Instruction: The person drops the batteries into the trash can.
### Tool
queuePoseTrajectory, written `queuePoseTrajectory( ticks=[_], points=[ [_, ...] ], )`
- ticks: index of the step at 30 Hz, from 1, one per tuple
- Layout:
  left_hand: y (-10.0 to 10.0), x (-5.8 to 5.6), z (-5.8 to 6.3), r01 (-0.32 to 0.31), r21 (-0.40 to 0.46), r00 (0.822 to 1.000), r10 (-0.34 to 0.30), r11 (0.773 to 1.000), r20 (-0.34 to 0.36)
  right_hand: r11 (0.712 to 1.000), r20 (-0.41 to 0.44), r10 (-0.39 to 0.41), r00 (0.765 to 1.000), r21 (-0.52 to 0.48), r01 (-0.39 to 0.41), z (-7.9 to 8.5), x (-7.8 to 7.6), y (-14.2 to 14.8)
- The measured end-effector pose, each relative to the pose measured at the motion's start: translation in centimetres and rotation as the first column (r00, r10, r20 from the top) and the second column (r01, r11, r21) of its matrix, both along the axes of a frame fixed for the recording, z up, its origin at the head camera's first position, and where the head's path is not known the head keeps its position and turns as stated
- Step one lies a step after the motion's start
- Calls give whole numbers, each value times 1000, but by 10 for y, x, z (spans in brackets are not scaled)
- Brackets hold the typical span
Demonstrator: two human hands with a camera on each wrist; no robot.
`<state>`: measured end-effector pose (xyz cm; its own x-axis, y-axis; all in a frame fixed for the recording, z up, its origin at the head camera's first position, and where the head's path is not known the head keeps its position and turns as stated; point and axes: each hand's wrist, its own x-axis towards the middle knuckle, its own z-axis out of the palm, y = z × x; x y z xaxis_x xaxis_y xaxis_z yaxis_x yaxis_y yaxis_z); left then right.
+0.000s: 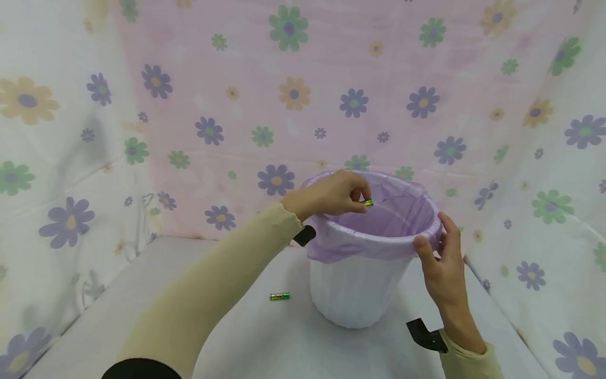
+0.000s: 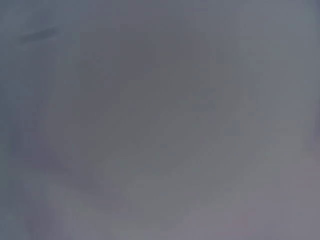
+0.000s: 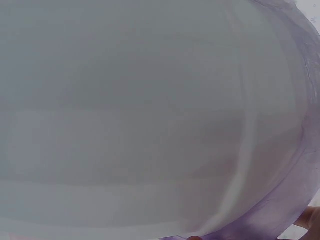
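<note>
Over the mouth of a white bin [image 1: 357,289], my left hand [image 1: 333,193] pinches a small green and gold battery [image 1: 367,202] between thumb and fingers. A purple bin liner [image 1: 360,247] lines the bin and folds down over its rim. On the right side, my right hand [image 1: 442,260] grips that rim, with the thumb on the near outside of the liner. A second green and gold battery [image 1: 280,296] lies on the table left of the bin. In the right wrist view the white bin wall [image 3: 125,145] fills most of the picture; the left wrist view is a grey blur.
The bin stands on a white-covered table [image 1: 255,337]. Flower-printed curtains [image 1: 246,68] hang behind it and along both sides. Black straps with small mounts [image 1: 426,337] sit at both wrists, close to the bin.
</note>
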<state>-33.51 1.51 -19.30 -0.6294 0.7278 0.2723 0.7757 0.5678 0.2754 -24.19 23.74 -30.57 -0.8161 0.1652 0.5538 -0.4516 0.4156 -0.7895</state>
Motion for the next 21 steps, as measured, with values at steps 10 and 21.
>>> queuePoseTrajectory(
  ticks=[10,21],
  points=[
    [9,-6,-9,16,-50,1000,-17,999,-17,1000,-3,-12,1000,8,12,0,0,-1],
    [10,-3,-8,-10,-55,999,12,998,37,1000,1,2,1000,-9,-2,0,-1,1]
  ],
)
